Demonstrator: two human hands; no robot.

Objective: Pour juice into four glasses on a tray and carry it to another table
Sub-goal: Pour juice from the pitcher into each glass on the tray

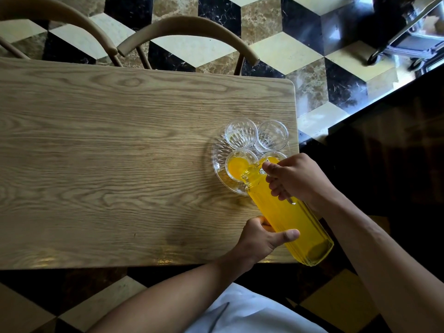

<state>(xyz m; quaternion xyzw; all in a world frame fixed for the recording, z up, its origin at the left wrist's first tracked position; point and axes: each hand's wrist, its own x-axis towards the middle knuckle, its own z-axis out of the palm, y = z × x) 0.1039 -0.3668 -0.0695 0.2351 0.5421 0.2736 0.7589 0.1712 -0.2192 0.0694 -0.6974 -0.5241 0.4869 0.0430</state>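
Note:
A clear glass tray (219, 162) sits near the right end of the wooden table (120, 152). On it stand several glasses: the far left glass (240, 133) and far right glass (272, 135) are empty, the near left glass (237, 167) holds orange juice, and the near right glass (274, 158) also shows juice. A ribbed glass jug of orange juice (288, 217) is tilted with its mouth over the near glasses. My right hand (295, 179) grips the jug's handle. My left hand (264, 236) holds the jug's body from below.
Two wooden chairs (189, 30) stand at the table's far side. The floor is patterned in black, cream and brown tiles. A dark counter (396, 140) lies to the right, and a wheeled metal cart (408, 39) stands at the top right.

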